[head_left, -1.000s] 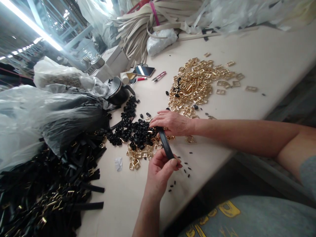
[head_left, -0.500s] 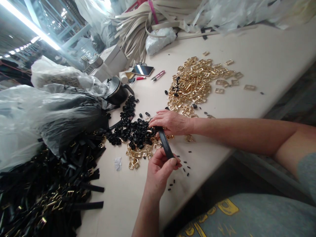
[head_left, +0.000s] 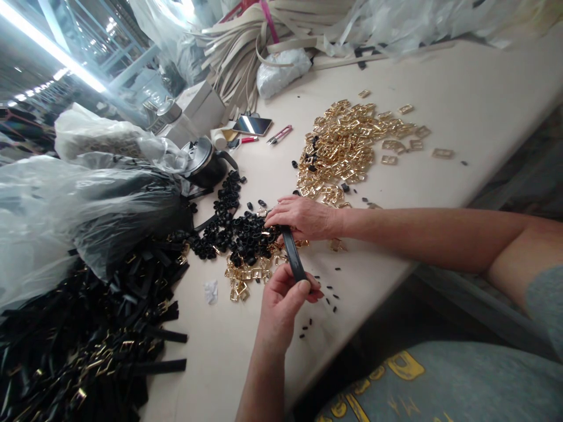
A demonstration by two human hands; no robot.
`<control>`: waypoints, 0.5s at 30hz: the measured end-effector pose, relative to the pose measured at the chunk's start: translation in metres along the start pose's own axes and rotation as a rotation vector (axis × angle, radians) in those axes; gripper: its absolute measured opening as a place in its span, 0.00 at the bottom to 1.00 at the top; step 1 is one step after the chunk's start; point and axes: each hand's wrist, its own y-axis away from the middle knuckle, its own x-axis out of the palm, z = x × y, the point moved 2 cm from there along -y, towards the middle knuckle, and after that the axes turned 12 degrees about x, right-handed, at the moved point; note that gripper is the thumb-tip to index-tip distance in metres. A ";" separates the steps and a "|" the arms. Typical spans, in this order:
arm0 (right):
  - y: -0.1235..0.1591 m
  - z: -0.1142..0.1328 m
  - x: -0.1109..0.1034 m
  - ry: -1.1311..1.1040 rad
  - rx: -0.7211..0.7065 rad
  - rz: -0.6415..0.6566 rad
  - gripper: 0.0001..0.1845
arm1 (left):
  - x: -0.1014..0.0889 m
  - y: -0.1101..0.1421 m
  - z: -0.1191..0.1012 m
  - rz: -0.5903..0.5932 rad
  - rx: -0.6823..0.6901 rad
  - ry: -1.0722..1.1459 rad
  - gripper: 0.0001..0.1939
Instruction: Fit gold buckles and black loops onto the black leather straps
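Note:
A short black strap (head_left: 292,253) spans the gap between my two hands, slightly bent. My left hand (head_left: 285,296) pinches its lower end between thumb and fingers. At the upper end, my right hand (head_left: 305,217) is closed over the strap, its fingers pointing left and hiding that end. Just left of my right hand lies a heap of small black loops (head_left: 250,234). Gold buckles (head_left: 248,274) are scattered below that heap, and a larger pile of gold buckles (head_left: 341,143) lies beyond my right hand. Several tiny black pieces (head_left: 328,301) dot the table right of my left hand.
Black straps with buckles (head_left: 101,334) are heaped at the left, below plastic bags (head_left: 118,193). A black lidded mug (head_left: 206,167), a phone (head_left: 252,125) and thread snips (head_left: 280,135) stand or lie farther back. Beige straps (head_left: 237,53) lie bundled behind. The table edge (head_left: 352,328) runs diagonally near my body.
Both hands keep the same hold on the strap and have hardly moved. The view has shifted slightly, so the background sits a little farther left.

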 end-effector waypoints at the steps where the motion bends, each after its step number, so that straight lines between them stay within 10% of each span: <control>1: 0.000 0.000 0.000 0.001 -0.001 -0.002 0.15 | 0.000 0.000 0.000 -0.004 0.000 -0.002 0.14; 10: 0.001 0.001 -0.003 0.005 -0.009 -0.019 0.12 | -0.003 0.000 0.002 -0.034 -0.012 -0.017 0.13; 15: 0.000 0.002 -0.017 0.067 -0.032 -0.076 0.08 | -0.022 -0.011 0.001 -0.288 0.048 -0.158 0.16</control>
